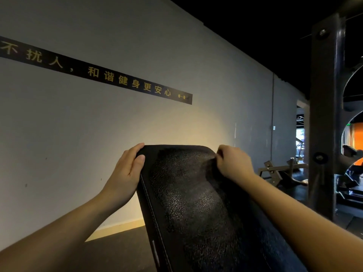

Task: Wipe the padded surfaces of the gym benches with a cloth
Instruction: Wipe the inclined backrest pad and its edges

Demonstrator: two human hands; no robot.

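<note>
Faced the black padded bench [188,203], tilted up toward the grey wall [78,134], its grained pad filling the lower middle of the view. Gripped the bench's top left corner with the left hand [125,169], fingers wrapped over the far edge, thumb pressed flat on the near face. Held the right hand [233,163] at the top right corner, knuckles up, fingers curled tight on a dark fold [219,154]; could not tell whether cloth or the bench's own cover. Noted a black strip with yellow characters [117,79] across the wall above, a dark steel upright [324,114] beyond the bench's right edge, dark floor [117,246] below its left edge.
</note>
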